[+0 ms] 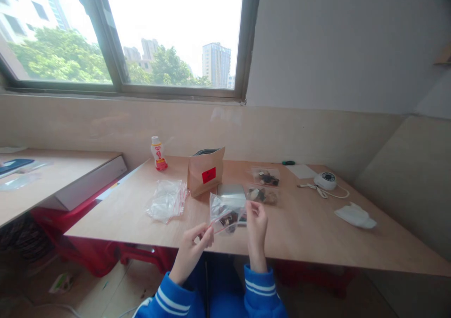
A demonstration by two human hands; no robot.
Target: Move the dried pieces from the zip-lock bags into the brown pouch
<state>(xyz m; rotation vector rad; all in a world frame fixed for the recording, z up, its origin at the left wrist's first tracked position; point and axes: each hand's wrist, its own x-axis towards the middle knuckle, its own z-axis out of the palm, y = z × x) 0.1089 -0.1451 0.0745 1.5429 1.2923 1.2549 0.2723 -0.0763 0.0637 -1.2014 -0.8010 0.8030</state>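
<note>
A clear zip bag (228, 218) with dark, dried-looking pieces inside hangs between my hands near the table's front edge. My left hand (196, 244) pinches its red-striped zip edge, fingers closed. At the bag's right side, my right hand (257, 218) pinches the plastic between thumb and fingertips. Just behind the bag lies a flat silver device like a small scale (231, 192), partly covered by it. A brown paper pouch (207, 172) with a red label stands with its top open behind that. What the dark pieces are I cannot make out.
A stack of clear zip bags (167, 200) lies to the left. Two filled bags, one farther (266, 176) and one nearer (262, 195), lie right of the scale. A bottle (159, 153), white dome camera (325, 181) with cable, crumpled white plastic (355, 215) and green-handled tool (288, 163) are also here.
</note>
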